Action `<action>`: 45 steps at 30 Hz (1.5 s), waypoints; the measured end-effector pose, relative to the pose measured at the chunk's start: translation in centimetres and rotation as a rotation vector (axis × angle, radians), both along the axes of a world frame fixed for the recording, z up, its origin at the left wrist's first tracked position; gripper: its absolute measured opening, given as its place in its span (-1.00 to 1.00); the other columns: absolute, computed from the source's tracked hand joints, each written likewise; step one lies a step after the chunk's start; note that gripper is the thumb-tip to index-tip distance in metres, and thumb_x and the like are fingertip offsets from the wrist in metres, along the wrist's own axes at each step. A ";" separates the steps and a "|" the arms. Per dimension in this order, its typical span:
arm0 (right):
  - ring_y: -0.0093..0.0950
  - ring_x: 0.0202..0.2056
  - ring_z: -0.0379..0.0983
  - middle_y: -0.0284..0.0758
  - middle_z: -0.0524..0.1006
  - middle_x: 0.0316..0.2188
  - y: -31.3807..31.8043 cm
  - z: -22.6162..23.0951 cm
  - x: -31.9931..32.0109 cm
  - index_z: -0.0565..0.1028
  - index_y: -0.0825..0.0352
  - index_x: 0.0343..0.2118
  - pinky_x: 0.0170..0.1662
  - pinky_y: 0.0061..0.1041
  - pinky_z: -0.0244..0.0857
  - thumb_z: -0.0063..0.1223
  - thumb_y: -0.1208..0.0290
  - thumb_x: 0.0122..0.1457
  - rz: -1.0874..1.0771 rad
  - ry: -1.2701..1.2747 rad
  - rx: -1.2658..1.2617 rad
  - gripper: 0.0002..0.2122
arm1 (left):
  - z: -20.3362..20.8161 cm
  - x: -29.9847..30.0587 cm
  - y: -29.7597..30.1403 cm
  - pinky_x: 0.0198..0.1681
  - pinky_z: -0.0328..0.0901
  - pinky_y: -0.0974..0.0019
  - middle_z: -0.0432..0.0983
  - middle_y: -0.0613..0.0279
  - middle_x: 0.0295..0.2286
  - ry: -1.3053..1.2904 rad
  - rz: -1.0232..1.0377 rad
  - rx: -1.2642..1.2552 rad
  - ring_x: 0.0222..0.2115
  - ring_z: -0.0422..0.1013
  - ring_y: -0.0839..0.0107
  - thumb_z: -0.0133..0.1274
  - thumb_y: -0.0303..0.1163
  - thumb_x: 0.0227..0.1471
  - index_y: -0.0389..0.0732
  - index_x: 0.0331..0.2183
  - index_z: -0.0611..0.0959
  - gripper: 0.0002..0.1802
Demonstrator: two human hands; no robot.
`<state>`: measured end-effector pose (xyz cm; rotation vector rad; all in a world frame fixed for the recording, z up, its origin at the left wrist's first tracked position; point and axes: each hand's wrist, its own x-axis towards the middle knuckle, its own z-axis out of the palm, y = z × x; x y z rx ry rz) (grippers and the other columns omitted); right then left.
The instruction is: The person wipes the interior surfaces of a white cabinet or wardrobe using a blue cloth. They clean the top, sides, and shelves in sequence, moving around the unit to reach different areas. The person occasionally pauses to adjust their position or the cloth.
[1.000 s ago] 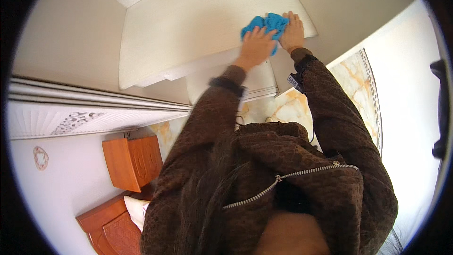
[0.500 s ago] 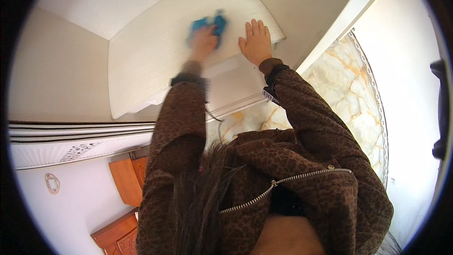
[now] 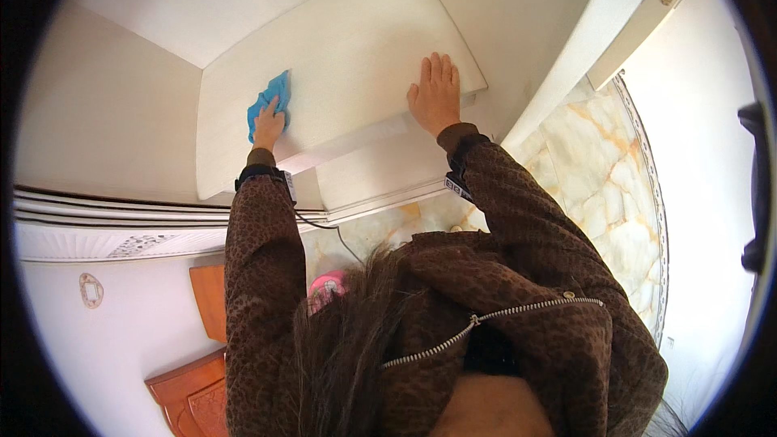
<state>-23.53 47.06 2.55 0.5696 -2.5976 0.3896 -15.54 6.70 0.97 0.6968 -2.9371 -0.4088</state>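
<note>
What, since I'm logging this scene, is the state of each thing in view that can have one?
Blue cloth: crumpled, on the white shelf.
Left hand: on the cloth; grip unclear.
Right hand: open, palm down on the shelf, holding nothing.
Black cable: slack, curving from the left wristband.
Pink object: partly hidden; state unclear.

Crumpled blue cloth [image 3: 277,88] on the left part of a pale, flat shelf [image 3: 348,73]
</note>
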 end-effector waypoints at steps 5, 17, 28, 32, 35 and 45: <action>0.00 0.26 -0.05 0.04 0.13 0.22 -0.2 0.0 -0.1 0.21 0.55 0.17 0.31 -0.07 -0.24 -0.15 0.20 0.15 0.005 0.009 -0.005 -0.41 | 1.6 -6.1 12.0 0.00 0.24 -0.07 0.43 -0.19 -0.10 0.079 -0.188 -0.065 -0.05 0.34 -0.12 -0.04 -0.13 -0.03 0.17 0.11 0.47 -0.41; 0.01 0.24 -0.01 0.04 0.17 0.19 -0.1 -0.2 -0.2 0.22 0.57 0.14 0.29 -0.07 -0.17 -0.13 0.21 0.16 0.010 0.061 -0.032 -0.42 | 2.6 -4.8 12.5 0.05 0.22 -0.05 0.35 -0.19 0.01 0.127 -0.456 0.072 0.01 0.29 -0.14 -0.06 -0.30 0.01 -0.05 0.10 0.44 -0.44; 0.00 0.26 -0.03 0.05 0.15 0.21 -0.4 0.7 0.0 0.20 0.57 0.16 0.30 -0.06 -0.21 -0.15 0.18 0.17 -0.006 0.017 0.042 -0.40 | 3.4 -8.4 11.5 0.07 0.22 -0.08 0.37 -0.17 0.02 -0.145 -0.297 0.059 0.01 0.31 -0.19 -0.04 -0.21 0.05 0.09 0.20 0.31 -0.36; 0.00 0.24 0.01 0.05 0.18 0.17 0.0 0.9 -0.2 0.23 0.56 0.12 0.28 -0.07 -0.15 -0.11 0.21 0.15 0.059 -0.134 0.014 -0.43 | 4.9 -13.1 26.9 0.27 -0.04 -0.05 0.04 -0.26 0.21 -0.160 -0.646 0.042 0.23 -0.07 -0.27 -0.06 -0.21 0.11 0.22 0.25 0.22 -0.34; 0.00 0.24 0.00 0.05 0.18 0.17 0.1 0.6 -0.2 0.22 0.56 0.13 0.28 -0.07 -0.15 -0.10 0.22 0.15 0.034 -0.102 0.037 -0.43 | 5.0 -13.0 25.9 0.29 -0.09 -0.03 -0.01 -0.24 0.23 -0.177 -0.703 0.081 0.25 -0.08 -0.23 -0.03 -0.20 0.13 0.20 0.25 0.20 -0.33; 0.01 0.27 -0.06 0.07 0.11 0.22 -0.1 0.5 -0.2 0.18 0.60 0.16 0.30 -0.07 -0.19 -0.14 0.18 0.18 0.015 -0.023 0.050 -0.39 | 6.8 0.3 -4.7 0.28 -0.09 0.08 0.13 -0.19 0.20 -0.413 -0.078 0.230 0.23 0.04 -0.08 -0.17 -0.10 0.10 -0.06 0.29 0.10 -0.24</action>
